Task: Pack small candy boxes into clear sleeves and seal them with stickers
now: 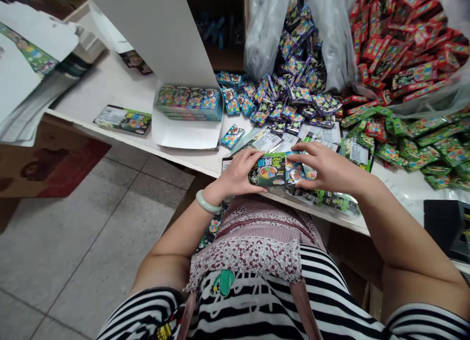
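Both my hands hold a small green printed packet (268, 169) just above the near edge of the white table (121, 92). My left hand (238, 173) grips its left end, fingers curled round it. My right hand (326, 168) closes on its right end, where a blue packet (295, 171) shows under the fingers. Under my hands lies a stack of flat printed cards (271, 141). A pale green bangle (206, 203) sits on my left wrist.
A white open carton (183, 134) holds rows of blue packets (189, 102). Loose blue packets (286, 100) spill from a clear bag; red packets (404, 41) fill another bag at right, green packets (429, 139) lie below. One flat card (123, 119) lies left; a black device (448, 227) sits at right.
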Action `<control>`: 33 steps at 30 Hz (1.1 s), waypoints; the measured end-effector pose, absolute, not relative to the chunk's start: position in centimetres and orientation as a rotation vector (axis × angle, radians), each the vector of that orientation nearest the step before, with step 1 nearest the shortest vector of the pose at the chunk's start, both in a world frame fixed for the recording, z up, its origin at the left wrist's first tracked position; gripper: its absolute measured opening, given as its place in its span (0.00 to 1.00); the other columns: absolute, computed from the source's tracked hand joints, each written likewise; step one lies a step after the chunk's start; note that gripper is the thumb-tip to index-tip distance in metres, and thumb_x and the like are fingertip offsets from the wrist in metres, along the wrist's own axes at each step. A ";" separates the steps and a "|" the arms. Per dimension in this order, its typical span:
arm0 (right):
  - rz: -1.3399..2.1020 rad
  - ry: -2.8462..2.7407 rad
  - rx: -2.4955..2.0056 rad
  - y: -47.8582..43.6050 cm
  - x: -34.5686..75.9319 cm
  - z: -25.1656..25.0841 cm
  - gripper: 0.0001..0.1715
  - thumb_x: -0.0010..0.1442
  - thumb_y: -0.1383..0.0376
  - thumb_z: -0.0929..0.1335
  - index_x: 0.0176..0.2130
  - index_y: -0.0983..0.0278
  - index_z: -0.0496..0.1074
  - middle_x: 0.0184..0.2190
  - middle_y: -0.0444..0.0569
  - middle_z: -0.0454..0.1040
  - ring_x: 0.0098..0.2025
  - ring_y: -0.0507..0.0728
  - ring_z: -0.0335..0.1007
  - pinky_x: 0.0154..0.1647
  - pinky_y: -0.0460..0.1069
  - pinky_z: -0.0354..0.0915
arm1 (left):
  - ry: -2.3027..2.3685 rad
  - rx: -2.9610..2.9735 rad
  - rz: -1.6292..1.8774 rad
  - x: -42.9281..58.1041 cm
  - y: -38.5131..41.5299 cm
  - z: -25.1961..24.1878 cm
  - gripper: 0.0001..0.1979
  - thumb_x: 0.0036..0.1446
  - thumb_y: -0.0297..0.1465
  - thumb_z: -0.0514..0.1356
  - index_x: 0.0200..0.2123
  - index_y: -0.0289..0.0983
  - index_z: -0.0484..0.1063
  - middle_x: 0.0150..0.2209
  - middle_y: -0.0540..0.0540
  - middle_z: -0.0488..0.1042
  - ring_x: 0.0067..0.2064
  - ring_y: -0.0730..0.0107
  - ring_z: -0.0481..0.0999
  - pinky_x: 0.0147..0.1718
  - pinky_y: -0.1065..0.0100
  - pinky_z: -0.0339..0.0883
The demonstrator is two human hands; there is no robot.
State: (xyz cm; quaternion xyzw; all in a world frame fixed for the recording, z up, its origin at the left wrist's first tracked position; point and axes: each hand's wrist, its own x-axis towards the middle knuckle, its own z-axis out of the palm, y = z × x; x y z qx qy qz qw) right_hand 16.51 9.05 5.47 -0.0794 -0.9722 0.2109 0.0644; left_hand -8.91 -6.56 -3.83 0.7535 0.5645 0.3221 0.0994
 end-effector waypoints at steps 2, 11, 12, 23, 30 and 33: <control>0.655 -2.939 -0.247 9.1 15.9 5.0 0.35 0.53 0.55 0.78 0.57 0.60 0.73 0.58 0.60 0.71 0.58 0.71 0.69 0.59 0.69 0.67 | 1.665 2.185 0.964 -8.4 -6.5 -4.0 0.56 0.42 0.59 0.71 0.68 0.40 0.57 0.56 0.33 0.67 0.57 0.40 0.70 0.57 0.41 0.67; 0.863 -2.443 -0.630 6.0 15.0 2.6 0.30 0.59 0.44 0.71 0.55 0.56 0.71 0.62 0.57 0.63 0.67 0.70 0.59 0.67 0.70 0.59 | 1.898 2.056 1.107 -7.4 -6.7 -3.4 0.54 0.42 0.57 0.71 0.66 0.40 0.57 0.55 0.36 0.66 0.57 0.43 0.70 0.57 0.42 0.69; 0.901 -2.405 -0.668 5.5 15.2 2.4 0.29 0.59 0.44 0.72 0.54 0.55 0.72 0.62 0.57 0.63 0.67 0.70 0.59 0.66 0.70 0.60 | 1.930 2.048 1.130 -7.2 -6.7 -3.2 0.54 0.42 0.57 0.72 0.66 0.40 0.57 0.55 0.35 0.66 0.57 0.43 0.70 0.58 0.41 0.68; 1.182 -1.906 -0.849 3.6 16.7 1.8 0.20 0.62 0.61 0.70 0.55 0.53 0.69 0.32 0.41 0.69 0.29 0.51 0.64 0.28 0.47 0.65 | 1.371 1.442 1.542 -1.3 -6.7 -2.3 0.32 0.68 0.43 0.58 0.68 0.44 0.49 0.53 0.39 0.74 0.51 0.59 0.79 0.49 0.56 0.77; 1.152 -2.318 -0.809 3.4 18.7 1.6 0.20 0.64 0.59 0.69 0.56 0.54 0.72 0.38 0.44 0.77 0.27 0.51 0.65 0.30 0.49 0.66 | 1.333 1.292 1.499 -0.6 -8.1 -4.0 0.34 0.60 0.42 0.66 0.66 0.48 0.58 0.48 0.44 0.75 0.45 0.61 0.80 0.43 0.59 0.78; 1.221 -2.405 -0.759 4.0 19.2 2.9 0.18 0.65 0.58 0.69 0.54 0.55 0.74 0.38 0.44 0.79 0.27 0.51 0.67 0.28 0.48 0.66 | 1.310 1.339 1.467 -1.0 -8.5 -3.9 0.35 0.61 0.42 0.66 0.67 0.49 0.57 0.47 0.45 0.76 0.46 0.61 0.79 0.44 0.57 0.78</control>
